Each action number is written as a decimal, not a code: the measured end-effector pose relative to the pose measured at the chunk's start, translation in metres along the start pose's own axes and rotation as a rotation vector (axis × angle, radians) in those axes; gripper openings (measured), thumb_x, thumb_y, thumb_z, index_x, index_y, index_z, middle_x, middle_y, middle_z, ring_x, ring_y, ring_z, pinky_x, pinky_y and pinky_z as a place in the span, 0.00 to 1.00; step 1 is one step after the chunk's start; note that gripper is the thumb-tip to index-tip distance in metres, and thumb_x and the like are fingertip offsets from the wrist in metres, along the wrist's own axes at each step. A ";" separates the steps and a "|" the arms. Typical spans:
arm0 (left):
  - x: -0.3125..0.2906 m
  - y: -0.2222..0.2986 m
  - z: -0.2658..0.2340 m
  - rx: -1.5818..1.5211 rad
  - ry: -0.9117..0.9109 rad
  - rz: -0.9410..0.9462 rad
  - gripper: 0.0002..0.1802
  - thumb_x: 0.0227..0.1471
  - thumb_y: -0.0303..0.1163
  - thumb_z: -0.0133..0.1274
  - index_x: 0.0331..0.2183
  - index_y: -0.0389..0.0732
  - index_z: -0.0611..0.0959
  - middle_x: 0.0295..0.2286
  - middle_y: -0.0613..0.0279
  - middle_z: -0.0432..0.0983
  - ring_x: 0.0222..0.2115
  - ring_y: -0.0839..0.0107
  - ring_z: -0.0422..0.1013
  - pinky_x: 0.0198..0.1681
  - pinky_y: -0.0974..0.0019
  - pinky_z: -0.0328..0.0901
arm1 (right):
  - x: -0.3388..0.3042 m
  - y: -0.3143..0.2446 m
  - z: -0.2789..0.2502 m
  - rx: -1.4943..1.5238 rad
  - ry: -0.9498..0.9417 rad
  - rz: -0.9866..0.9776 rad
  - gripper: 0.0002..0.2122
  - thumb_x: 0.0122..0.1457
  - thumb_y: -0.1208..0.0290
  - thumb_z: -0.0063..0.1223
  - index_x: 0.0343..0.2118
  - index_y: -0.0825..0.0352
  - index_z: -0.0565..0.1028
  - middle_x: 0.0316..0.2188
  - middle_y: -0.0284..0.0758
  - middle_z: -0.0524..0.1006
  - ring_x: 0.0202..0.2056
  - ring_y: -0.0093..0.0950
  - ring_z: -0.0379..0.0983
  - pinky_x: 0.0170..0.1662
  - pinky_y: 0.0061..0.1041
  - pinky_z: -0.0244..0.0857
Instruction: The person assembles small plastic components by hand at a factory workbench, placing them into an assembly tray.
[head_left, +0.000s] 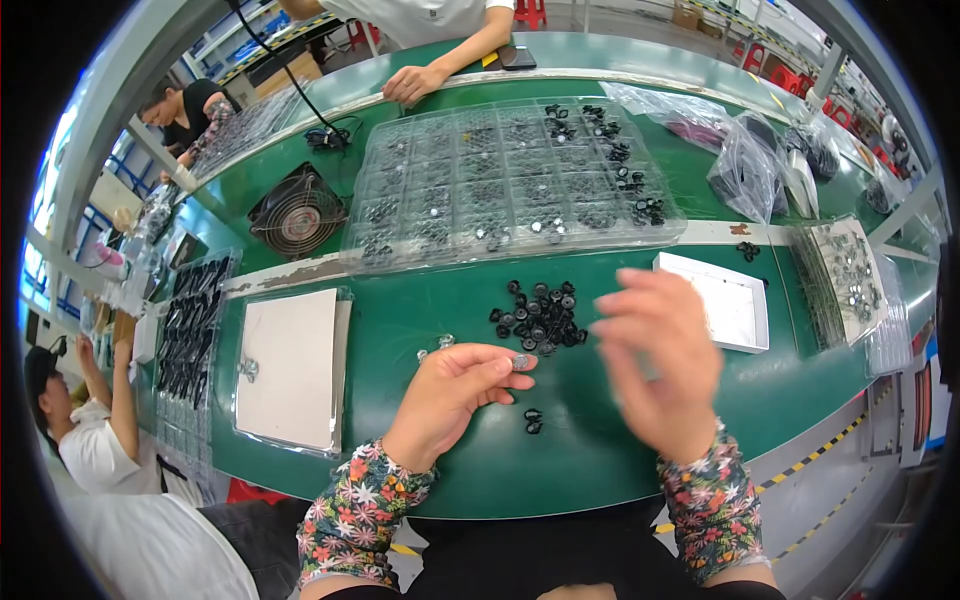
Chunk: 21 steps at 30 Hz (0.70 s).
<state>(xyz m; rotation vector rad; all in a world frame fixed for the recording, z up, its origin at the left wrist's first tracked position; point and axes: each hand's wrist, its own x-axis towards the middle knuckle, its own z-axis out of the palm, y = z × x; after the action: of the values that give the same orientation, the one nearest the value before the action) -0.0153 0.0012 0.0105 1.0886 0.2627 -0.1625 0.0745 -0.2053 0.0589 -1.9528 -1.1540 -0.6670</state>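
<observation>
My left hand [450,395] pinches a small round silvery part [520,362] between thumb and forefinger, just above the green table. Blurred by motion, my right hand [660,360] is raised to the right of a loose pile of small black round parts [540,315]; whether its fingers hold anything does not show. A few more black parts [534,420] lie in front of the pile, nearer to me. Several small clear or silvery pieces [445,342] rest on the table just beyond my left hand.
A clear compartment tray [510,185] with small parts stretches across the back. A black fan [298,212] stands left of it, above a cardboard sheet [290,370]. On the right are a white box [712,300] and a rack of parts [845,275]. Another person's hand [413,84] rests beyond the tray.
</observation>
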 end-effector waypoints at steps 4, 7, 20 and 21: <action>0.000 -0.003 -0.001 -0.018 -0.066 -0.005 0.11 0.56 0.30 0.51 0.39 0.34 0.80 0.37 0.57 0.78 0.37 0.69 0.75 0.37 0.71 0.68 | -0.008 -0.013 0.024 0.049 -0.193 -0.008 0.11 0.44 0.76 0.60 0.34 0.62 0.76 0.40 0.31 0.74 0.52 0.37 0.66 0.59 0.48 0.49; -0.003 -0.002 0.002 -0.029 -0.060 -0.005 0.11 0.56 0.30 0.51 0.38 0.34 0.80 0.35 0.58 0.78 0.37 0.70 0.75 0.36 0.72 0.68 | -0.013 -0.013 0.033 0.053 -0.232 -0.009 0.11 0.44 0.75 0.61 0.33 0.62 0.77 0.39 0.30 0.74 0.53 0.36 0.65 0.60 0.51 0.46; -0.002 0.002 0.002 0.153 -0.064 0.002 0.11 0.56 0.30 0.52 0.39 0.34 0.81 0.34 0.58 0.79 0.35 0.74 0.75 0.34 0.74 0.67 | -0.017 -0.012 0.035 0.060 -0.216 -0.025 0.09 0.42 0.75 0.62 0.28 0.62 0.76 0.38 0.29 0.74 0.52 0.36 0.66 0.61 0.52 0.44; -0.001 0.002 0.003 0.154 -0.068 0.003 0.11 0.56 0.30 0.52 0.39 0.34 0.81 0.34 0.58 0.79 0.35 0.74 0.75 0.34 0.74 0.67 | -0.017 -0.011 0.034 0.037 -0.214 -0.027 0.09 0.41 0.76 0.63 0.28 0.62 0.75 0.39 0.29 0.74 0.52 0.36 0.66 0.61 0.52 0.44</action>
<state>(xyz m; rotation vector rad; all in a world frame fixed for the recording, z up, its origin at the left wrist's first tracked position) -0.0150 -0.0004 0.0142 1.2335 0.1903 -0.2195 0.0587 -0.1824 0.0306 -2.0165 -1.3145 -0.4548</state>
